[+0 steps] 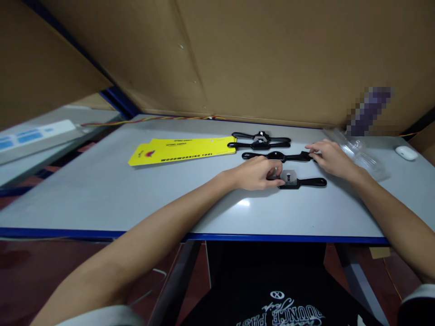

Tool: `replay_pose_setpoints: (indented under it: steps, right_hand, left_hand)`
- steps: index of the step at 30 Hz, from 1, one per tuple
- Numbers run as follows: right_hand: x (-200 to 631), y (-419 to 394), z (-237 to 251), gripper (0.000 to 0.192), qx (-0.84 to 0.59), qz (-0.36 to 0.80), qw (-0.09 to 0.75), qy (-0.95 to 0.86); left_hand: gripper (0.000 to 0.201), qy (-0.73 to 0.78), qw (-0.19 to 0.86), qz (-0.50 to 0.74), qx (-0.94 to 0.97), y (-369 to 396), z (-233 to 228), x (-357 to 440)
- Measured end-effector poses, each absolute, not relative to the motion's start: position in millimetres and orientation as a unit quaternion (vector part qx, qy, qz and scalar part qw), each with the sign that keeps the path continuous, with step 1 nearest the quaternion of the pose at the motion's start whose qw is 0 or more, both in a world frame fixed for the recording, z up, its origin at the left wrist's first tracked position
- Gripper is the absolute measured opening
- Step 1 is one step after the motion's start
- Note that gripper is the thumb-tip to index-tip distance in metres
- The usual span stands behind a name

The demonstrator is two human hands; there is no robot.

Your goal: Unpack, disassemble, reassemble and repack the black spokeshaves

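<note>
Four black spokeshaves lie on the grey table. The nearest spokeshave [311, 182] has a pale metal blade plate [289, 177] at its middle. Closed fingers of my left hand [260, 173] grip its left side and hide that handle. My right hand [332, 157] has thumb and fingers together at the right end of the middle spokeshave [253, 155]. A dark piece shows at those fingertips; I cannot tell whether it is the handle's end or a separate part. Two more spokeshaves, the far one [243, 135] and the one before it [238, 145], lie close together behind.
Yellow cards [183, 151] printed "woodworking tool" overlap left of the spokeshaves. Clear plastic packaging [369, 160] lies by my right forearm, with a white mouse-like object [406, 153] farther right. Cardboard [272, 59] walls the back. A power strip [37, 138] rests on the left surface.
</note>
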State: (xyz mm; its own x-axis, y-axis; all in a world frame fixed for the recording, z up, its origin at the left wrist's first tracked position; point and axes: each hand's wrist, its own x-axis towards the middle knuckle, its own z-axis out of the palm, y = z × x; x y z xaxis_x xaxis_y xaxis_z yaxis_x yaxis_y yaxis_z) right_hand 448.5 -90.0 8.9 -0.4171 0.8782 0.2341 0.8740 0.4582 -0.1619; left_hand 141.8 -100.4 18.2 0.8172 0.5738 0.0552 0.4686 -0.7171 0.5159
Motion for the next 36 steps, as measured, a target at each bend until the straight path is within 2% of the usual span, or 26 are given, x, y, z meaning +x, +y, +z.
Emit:
replay_pose_setpoints:
  steps: [3, 7, 11, 19, 26, 31, 36]
  right_hand:
    - [448, -92, 12, 0.038, -0.519, -0.017, 0.163, -0.839]
    - [438, -105, 22, 0.04, -0.513, -0.057, 0.231, -0.825]
    - [414, -129, 29, 0.034, -0.434, -0.072, 0.27, -0.856]
    - [384, -154, 27, 0.027, -0.306, -0.172, 0.185, -0.918]
    - [378, -152, 20, 0.037, -0.26, -0.215, 0.156, -0.928]
    - [377, -152, 17, 0.036, -0.225, -0.22, 0.161, -0.935]
    - [380, -152, 18, 0.028, -0.229, -0.168, 0.141, -0.949]
  left_hand:
    - [0.032, 0.284, 0.245, 0.105, 0.921, -100, 18, 142]
    - [0.036, 0.286, 0.249, 0.108, 0.919, -100, 17, 143]
    - [0.035, 0.282, 0.256, 0.107, 0.918, -99, 17, 142]
    - [0.037, 0.268, 0.255, 0.118, 0.922, -96, 19, 138]
    - [0.027, 0.261, 0.271, 0.106, 0.92, -96, 18, 139]
    - [0.028, 0.266, 0.261, 0.105, 0.922, -96, 17, 139]
    - [0.024, 0.262, 0.24, 0.101, 0.929, -97, 17, 140]
